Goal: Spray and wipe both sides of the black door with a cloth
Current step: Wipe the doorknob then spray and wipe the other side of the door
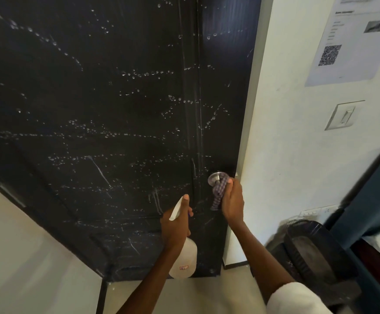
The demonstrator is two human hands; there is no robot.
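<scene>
1. the right hand (232,200) curls round a bunched purple-and-white checked cloth (219,191), pressing it against the round silver metal door knob (215,177); a loose tail of the cloth hangs down below the fingers.
2. the left hand (176,223) grips the neck of a translucent white plastic spray bottle (183,260), fingers wrapped round it under the white trigger head and one finger lying up along the top of the nozzle, which points at the door; the bottle's body hangs below the hand and carries a small white label with red marking.
3. the two hands are near each other, the left lower and to the left of the right, both just in front of the lower right part of the door.
4. the tall black panelled door (94,98) fills most of the view; it is dotted with rows of spray droplets and a few thin runs and streaks, thickest across the middle and beside the knob.
5. right of the door stands a white wall (286,155) with a white light switch plate (343,115) and, higher up, a printed paper notice with a qr code (352,39).
6. at lower right, near the right forearm, is a black round-rimmed object (306,248), too blurred to identify, beside dark blue furniture (370,200).
7. a pale floor (184,295) shows below the door.
</scene>
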